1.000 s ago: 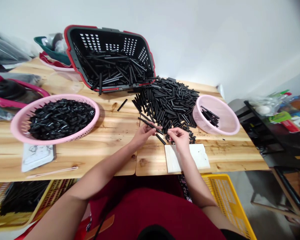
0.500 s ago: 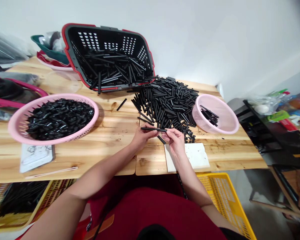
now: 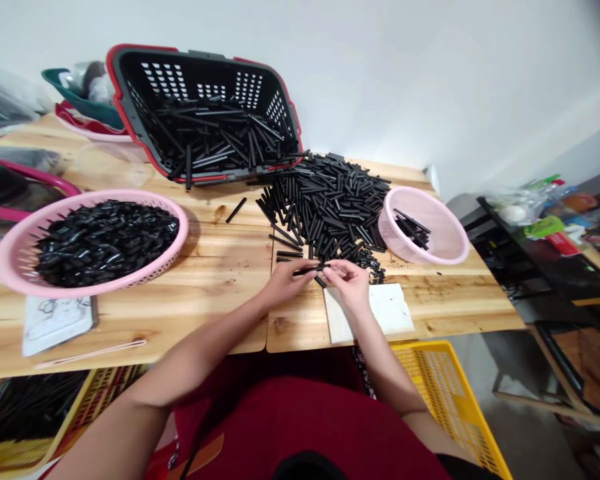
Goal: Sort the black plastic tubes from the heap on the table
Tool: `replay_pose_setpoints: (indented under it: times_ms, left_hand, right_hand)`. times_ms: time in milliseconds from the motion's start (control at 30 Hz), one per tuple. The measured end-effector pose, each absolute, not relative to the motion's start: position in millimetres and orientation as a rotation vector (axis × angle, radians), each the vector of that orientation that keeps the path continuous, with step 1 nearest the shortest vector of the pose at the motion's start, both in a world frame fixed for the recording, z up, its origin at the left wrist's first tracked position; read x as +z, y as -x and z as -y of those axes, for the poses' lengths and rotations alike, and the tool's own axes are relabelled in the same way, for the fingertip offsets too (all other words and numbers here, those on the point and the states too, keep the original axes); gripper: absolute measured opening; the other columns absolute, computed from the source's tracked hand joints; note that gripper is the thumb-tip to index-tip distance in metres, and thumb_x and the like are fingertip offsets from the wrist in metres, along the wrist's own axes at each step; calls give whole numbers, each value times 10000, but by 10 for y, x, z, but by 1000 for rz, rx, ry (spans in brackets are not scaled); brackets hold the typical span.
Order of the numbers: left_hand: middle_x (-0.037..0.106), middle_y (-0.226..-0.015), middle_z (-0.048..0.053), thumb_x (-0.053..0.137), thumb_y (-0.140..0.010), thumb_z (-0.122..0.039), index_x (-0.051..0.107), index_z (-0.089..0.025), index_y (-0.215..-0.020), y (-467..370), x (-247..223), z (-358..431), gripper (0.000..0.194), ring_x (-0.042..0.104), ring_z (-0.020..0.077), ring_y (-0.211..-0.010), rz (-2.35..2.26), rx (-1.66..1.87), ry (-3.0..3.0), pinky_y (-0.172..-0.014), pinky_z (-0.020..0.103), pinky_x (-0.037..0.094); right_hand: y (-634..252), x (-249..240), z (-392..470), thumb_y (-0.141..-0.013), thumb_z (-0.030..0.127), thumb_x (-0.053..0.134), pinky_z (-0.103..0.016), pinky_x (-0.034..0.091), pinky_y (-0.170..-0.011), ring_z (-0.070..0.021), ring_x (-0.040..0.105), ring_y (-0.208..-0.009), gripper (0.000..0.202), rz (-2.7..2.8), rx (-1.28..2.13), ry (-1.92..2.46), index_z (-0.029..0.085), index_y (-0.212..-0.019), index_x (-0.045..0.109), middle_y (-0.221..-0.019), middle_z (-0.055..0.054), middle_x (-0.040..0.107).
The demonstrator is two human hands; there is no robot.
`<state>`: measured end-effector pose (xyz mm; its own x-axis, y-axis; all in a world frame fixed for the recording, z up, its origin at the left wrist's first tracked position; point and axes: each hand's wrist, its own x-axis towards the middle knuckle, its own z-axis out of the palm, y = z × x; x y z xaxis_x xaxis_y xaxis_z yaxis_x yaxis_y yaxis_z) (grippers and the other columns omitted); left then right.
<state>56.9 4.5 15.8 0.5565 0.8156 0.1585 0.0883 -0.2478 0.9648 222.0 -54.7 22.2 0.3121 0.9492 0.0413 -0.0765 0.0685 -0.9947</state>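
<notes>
Between my two hands is a thin black tube (image 3: pixel 307 270), held roughly level just in front of a heap of black tubes (image 3: pixel 335 200). My left hand (image 3: pixel 289 280) is closed round its left part. With thumb and fingers pinched, my right hand (image 3: pixel 349 280) grips the right end. Fingers hide much of the tube. Below my right hand lies a white board (image 3: pixel 393 310), partly covered by my wrist. Small short black pieces (image 3: pixel 375 269) are scattered just beyond the right hand.
A grey-and-red basket (image 3: pixel 207 60) of longer black tubes leans at the back. To the left stands a pink colander (image 3: pixel 10 250) full of glossy black pieces; to the right, a pink basket (image 3: pixel 450 230) holds several tubes. A yellow crate (image 3: pixel 455 393) sits below the table edge.
My hands have drawn slightly closer together, and less of the black tube shows between them. Another short tube now lies just beyond my left hand. The view has shifted slightly.
</notes>
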Motion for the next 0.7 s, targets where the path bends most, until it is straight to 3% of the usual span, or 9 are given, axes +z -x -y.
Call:
replay_pose_setpoints:
  times_ms: [133, 400, 600, 700]
  left_hand:
    - [688, -1064, 77, 499, -879, -434, 669, -137, -1140, -598, 123, -17, 430, 655, 105, -937, -744, 771, -1818, -825, 174, 500]
    - [689, -1070, 64, 537, -860, -437, 709, -162, -1076, -589, 66, -27, 390, 666, 114, -951, -774, 841, -1880, -878, 197, 522]
    - [686, -1076, 81, 528, -848, -486, 716, -148, -1063, -599, 86, -68, 442, 664, 139, -975, -889, 769, -1908, -900, 237, 538]
    - [687, -1081, 62, 527, -817, -554, 726, -155, -1027, -582, 45, -99, 493, 665, 155, -992, -908, 745, -1926, -929, 263, 545]
  right_hand:
    - [-2181, 139, 581, -706, 397, 758, -215, 568, -630, -122, 648, -619, 364, 1047, 954, 1288, 103, -909, 687, -717, -55, 658]
    - [-2254, 27, 583, -802, 395, 679, -200, 521, -640, -91, 617, -680, 344, 1302, 714, 1328, 142, -1032, 719, -872, -65, 650]
    - [-3019, 74, 514, -858, 259, 580, -223, 466, -749, -99, 568, -760, 243, 1458, 241, 1833, 143, -1030, 705, -949, -67, 637]
    - [-3269, 124, 541, -843, 219, 593, -237, 441, -814, -125, 568, -862, 219, 1557, 213, 2055, 144, -1021, 696, -1025, -76, 627]
